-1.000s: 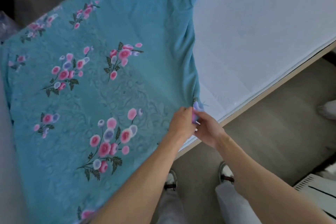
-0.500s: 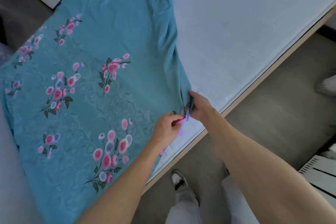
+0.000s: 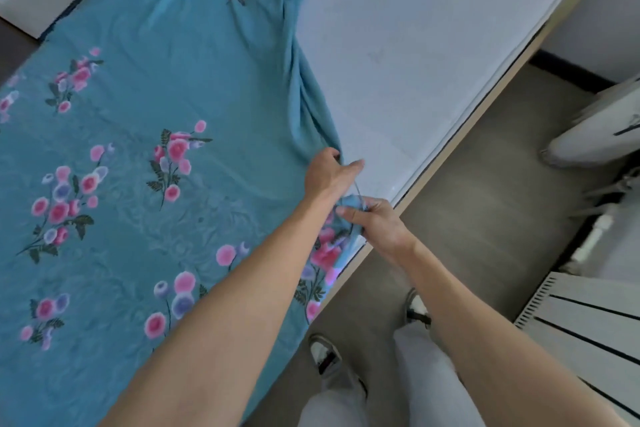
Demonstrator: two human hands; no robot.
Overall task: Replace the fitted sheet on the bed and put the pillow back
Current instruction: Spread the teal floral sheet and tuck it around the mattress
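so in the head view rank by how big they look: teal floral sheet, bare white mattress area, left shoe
1. teal floral sheet
2. bare white mattress
3. left shoe, far smaller than either

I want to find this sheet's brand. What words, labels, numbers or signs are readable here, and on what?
None can be read.
Sheet: only a flower print, no label in view.
Mattress: faint marks, too blurred to read.
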